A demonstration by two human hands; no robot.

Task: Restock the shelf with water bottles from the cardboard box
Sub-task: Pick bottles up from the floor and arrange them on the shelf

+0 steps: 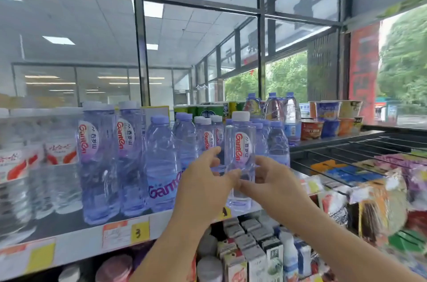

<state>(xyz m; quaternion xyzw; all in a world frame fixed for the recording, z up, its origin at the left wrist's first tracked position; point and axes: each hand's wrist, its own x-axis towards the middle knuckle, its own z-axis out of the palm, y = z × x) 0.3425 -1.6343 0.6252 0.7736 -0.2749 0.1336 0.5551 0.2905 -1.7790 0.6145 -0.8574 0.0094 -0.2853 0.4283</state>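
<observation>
left hand [203, 183] and right hand [275, 180] are both gripping one water bottle [240, 143], just off frame centre toward 5 o'clock. left fingers are curling round its 9 o'clock side, right fingers are wrapping its 3 o'clock side, and the thumbs are meeting across the front, low on the body. the bottle is standing upright, white cap on, red ganten label facing the camera. its base is sitting at the front edge of the shelf [76, 243]; cannot tell if it's touching down or hanging just above. small ganten bottles [209, 136] are crowding right behind it at 11 o'clock. a big ganten bottle [161, 166] is standing at its 9 o'clock, with tall ganten bottles [99, 154] further out the same way. red-label bottles [57, 157] are showing blurred at the far 9 o'clock edge. noodle cups [328, 117] are sitting stacked at 2 o'clock. drink cartons [254, 258] are sitting on the tier below at 6 o'clock, and snack bags [381, 198] are hanging at 4 o'clock.
</observation>
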